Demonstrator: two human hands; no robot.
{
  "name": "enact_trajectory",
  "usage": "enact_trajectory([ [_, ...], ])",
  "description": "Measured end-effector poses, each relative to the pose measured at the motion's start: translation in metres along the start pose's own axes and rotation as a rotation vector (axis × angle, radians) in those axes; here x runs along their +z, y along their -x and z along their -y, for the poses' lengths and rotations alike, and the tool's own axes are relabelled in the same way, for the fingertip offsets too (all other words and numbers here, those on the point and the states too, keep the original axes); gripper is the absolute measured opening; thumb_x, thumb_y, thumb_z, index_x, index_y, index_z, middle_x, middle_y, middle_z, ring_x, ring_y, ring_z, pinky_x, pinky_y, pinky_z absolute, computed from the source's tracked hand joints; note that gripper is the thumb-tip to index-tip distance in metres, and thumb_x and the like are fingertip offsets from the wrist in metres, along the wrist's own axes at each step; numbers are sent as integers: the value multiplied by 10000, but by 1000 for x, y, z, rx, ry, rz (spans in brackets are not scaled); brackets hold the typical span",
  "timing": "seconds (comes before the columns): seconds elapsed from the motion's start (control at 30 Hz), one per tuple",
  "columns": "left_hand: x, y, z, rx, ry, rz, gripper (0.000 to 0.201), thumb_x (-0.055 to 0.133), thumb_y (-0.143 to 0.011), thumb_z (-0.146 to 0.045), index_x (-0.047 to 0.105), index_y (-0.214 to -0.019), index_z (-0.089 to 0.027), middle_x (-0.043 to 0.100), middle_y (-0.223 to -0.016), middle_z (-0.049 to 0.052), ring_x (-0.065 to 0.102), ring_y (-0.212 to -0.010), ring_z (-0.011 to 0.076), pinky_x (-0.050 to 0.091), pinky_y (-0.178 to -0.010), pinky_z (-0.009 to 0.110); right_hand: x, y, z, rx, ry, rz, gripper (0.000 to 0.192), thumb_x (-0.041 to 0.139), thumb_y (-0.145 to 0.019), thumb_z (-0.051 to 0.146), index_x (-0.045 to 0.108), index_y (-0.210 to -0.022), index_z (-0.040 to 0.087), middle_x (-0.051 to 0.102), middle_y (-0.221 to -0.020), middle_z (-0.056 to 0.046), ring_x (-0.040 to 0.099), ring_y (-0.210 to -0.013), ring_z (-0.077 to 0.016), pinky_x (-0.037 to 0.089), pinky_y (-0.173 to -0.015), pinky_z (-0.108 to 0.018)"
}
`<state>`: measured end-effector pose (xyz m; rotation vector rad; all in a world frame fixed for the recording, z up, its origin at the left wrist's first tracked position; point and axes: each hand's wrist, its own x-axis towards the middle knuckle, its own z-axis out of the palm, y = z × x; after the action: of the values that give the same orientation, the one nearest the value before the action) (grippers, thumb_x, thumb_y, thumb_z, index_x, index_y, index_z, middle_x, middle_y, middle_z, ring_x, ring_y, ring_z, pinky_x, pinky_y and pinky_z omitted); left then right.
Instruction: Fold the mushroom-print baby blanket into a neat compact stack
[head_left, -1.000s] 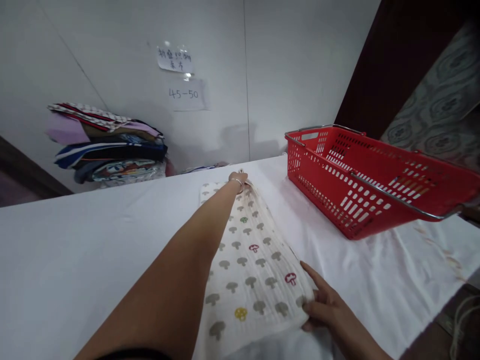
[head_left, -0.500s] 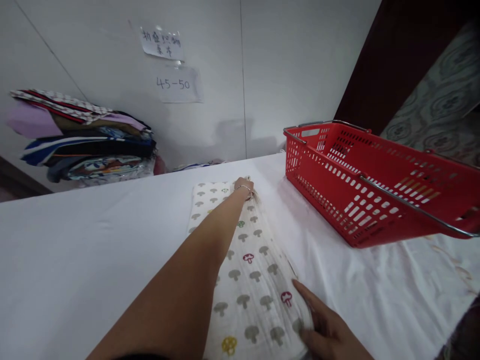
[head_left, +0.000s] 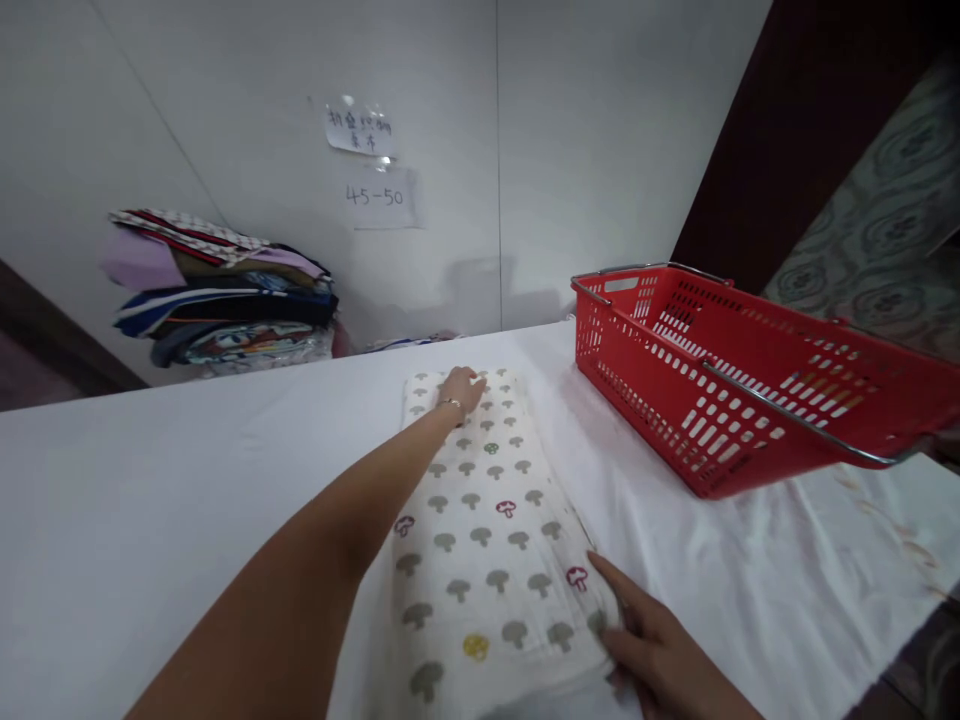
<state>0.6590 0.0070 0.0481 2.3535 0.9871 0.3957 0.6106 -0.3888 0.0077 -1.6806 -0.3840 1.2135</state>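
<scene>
A white cloth [head_left: 480, 540] printed with grey mushrooms, a few of them red, green or yellow, lies folded in a long rectangle before me. My left hand [head_left: 461, 392] rests on its far end, fingers loosely bent and the thumb apart. At the near right corner, my right hand [head_left: 660, 645] pinches the cloth's edge between thumb and fingers. Part of the cloth's left side is hidden under my left forearm.
A red plastic basket [head_left: 645, 385] with metal handles stands on the white-covered table [head_left: 225, 500] to the right. Folded fabrics [head_left: 232, 290] are piled at the back left. Paper signs [head_left: 379, 197] hang on the wall.
My left hand has moved left from the cloth's far right corner, and its fingers have loosened. The far right part now lies flatter. My right hand keeps the near corner.
</scene>
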Motion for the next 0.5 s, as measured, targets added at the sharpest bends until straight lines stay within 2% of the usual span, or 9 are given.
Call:
enact_trajectory([
  [0.1,-34,36,45,5,-104,-76,282,555,-806,-322,583,-1035,-160,533,-1234,137,493,-1155,258,339,-1019,337,0,2,5,9,176,-52,869,555,-697,278,182,-1480,249,561,-534,38,427,-377,-128,323,-360,-241],
  [0.17,-52,66,70,-97,-90,-113,346,590,-780,-314,556,-1085,-154,514,-1266,151,473,-1185,275,334,-1029,360,-1,4,7,-79,341,-115,808,539,-690,256,281,-1457,250,579,-561,30,510,-480,-170,391,-468,-284],
  [0.23,-63,101,87,-255,26,-84,449,623,-760,-330,511,-1153,-145,496,-1295,172,513,-1142,287,373,-997,384,-1,7,11,-148,538,-159,750,537,-696,270,363,-1426,245,608,-602,10,572,-603,-220,417,-586,-326],
  [0.3,-65,138,93,-412,215,7,522,631,-760,-360,462,-1203,-141,549,-1234,178,590,-1023,276,458,-894,384,-3,10,16,-156,703,-211,668,530,-734,348,437,-1387,243,628,-634,-15,599,-678,-258,409,-638,-345],
  [0.37,-60,176,92,-504,380,108,514,623,-767,-376,454,-1201,-157,619,-1128,157,637,-903,259,523,-736,362,-6,11,23,-176,796,-282,583,507,-774,450,525,-1319,245,656,-709,-45,613,-744,-274,404,-661,-345],
  [0.43,-53,212,87,-554,547,189,463,635,-757,-371,478,-1159,-203,651,-1078,118,648,-882,255,536,-651,343,-10,9,27,-213,821,-382,567,494,-791,517,573,-1265,215,673,-821,-82,613,-823,-280,404,-695,-339],
  [0.5,-46,242,83,-551,643,221,424,659,-734,-375,507,-1108,-248,676,-1032,82,649,-906,261,540,-644,343,-12,3,29,-233,806,-431,632,488,-802,552,533,-1299,166,672,-883,-109,609,-868,-275,405,-725,-332],
])
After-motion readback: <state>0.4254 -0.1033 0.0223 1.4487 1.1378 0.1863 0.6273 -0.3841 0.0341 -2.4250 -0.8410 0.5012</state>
